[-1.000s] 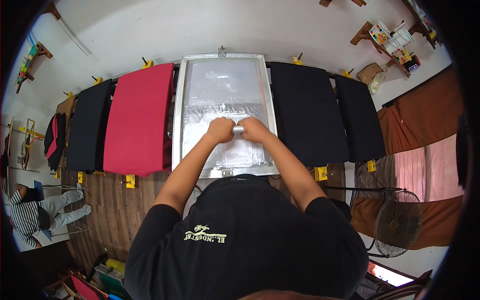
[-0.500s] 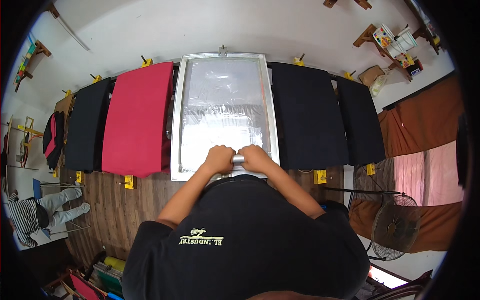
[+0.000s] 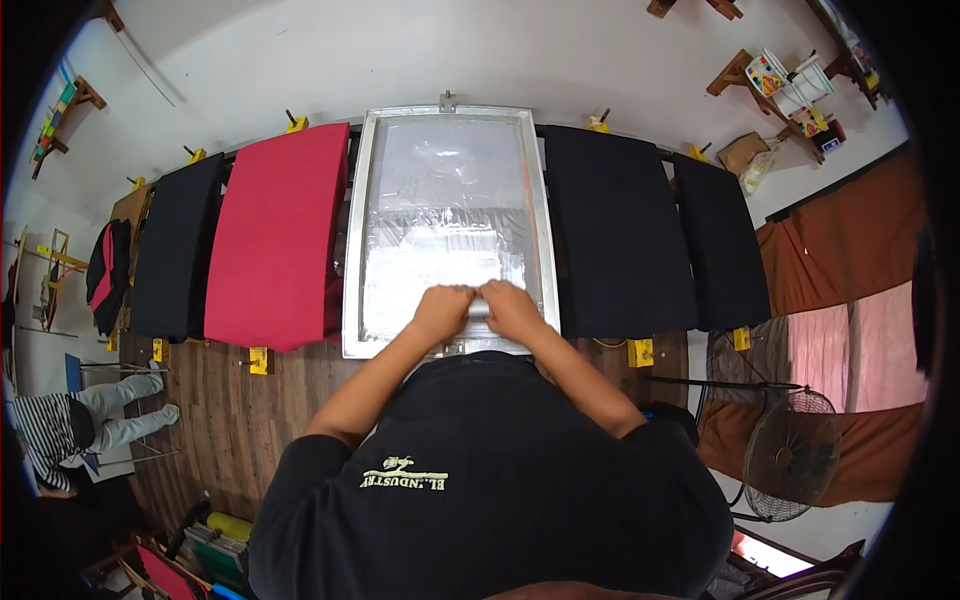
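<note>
A silver screen-printing frame (image 3: 355, 240) lies in front of me, its pale mesh (image 3: 440, 165) wrinkled and shiny with a whitish, glossy area in the nearer half. Over the near end of that mesh, my left hand (image 3: 441, 311) and my right hand (image 3: 513, 310) are closed side by side on a squeegee (image 3: 479, 306). Only a short stretch of its grey metal handle shows between the fists; its blade is hidden beneath them. What lies under the mesh cannot be made out clearly.
Red fabric (image 3: 275, 235) covers the board to the left, and black fabric (image 3: 618, 230) the board to the right, with yellow clamps (image 3: 641, 352) along the edges. A standing fan (image 3: 790, 455) is at right. Another person (image 3: 75, 425) is at far left.
Both hands and the squeegee have shifted slightly away from me, and the handle looks more tilted. The other person at far left has moved a little.
</note>
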`<state>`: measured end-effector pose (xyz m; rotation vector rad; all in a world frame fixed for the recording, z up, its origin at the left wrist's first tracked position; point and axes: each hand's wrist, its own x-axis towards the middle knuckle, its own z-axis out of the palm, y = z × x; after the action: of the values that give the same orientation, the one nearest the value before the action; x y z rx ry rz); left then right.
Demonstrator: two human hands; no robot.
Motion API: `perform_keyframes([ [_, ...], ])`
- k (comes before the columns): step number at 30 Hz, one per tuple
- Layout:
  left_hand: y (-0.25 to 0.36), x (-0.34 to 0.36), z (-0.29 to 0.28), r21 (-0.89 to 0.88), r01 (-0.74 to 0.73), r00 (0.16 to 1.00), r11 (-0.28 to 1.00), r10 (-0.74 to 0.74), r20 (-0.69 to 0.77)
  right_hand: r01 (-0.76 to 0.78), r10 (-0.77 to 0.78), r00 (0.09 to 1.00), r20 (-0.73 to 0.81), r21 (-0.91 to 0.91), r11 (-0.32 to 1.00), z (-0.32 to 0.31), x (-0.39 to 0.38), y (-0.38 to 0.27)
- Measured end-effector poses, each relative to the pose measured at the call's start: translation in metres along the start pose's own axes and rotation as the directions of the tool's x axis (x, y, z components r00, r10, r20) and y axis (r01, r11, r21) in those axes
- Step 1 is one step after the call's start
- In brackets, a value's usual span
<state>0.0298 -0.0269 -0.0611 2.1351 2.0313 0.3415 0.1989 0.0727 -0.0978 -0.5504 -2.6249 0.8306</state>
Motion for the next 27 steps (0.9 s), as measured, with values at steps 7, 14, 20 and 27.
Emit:
perform_keyframes([
  [7, 0.001, 0.012, -0.033, 0.083, 0.044, 0.93, 0.996, -0.072, 0.361, -0.037, -0.003, 0.971, 0.24, 0.162, 0.986, -0.022, 0.012, -0.003],
  [14, -0.039, 0.081, -0.029, 0.111, 0.161, 0.97, 0.981, -0.178, 0.167, -0.056, 0.051, 0.995, 0.087, 0.053, 0.997, -0.028, 0.083, 0.038],
  [20, -0.035, 0.051, -0.019, 0.081, 0.117, 0.975, 0.99, -0.13, 0.181, -0.087, 0.082, 0.978, 0.191, 0.018, 0.996, -0.03, 0.063, 0.015],
  [27, 0.005, 0.006, -0.024, -0.02, 0.182, 0.905, 0.983, -0.16, 0.393, -0.085, 0.056, 0.965, 0.255, 0.105, 0.991, -0.016, 0.003, -0.009],
])
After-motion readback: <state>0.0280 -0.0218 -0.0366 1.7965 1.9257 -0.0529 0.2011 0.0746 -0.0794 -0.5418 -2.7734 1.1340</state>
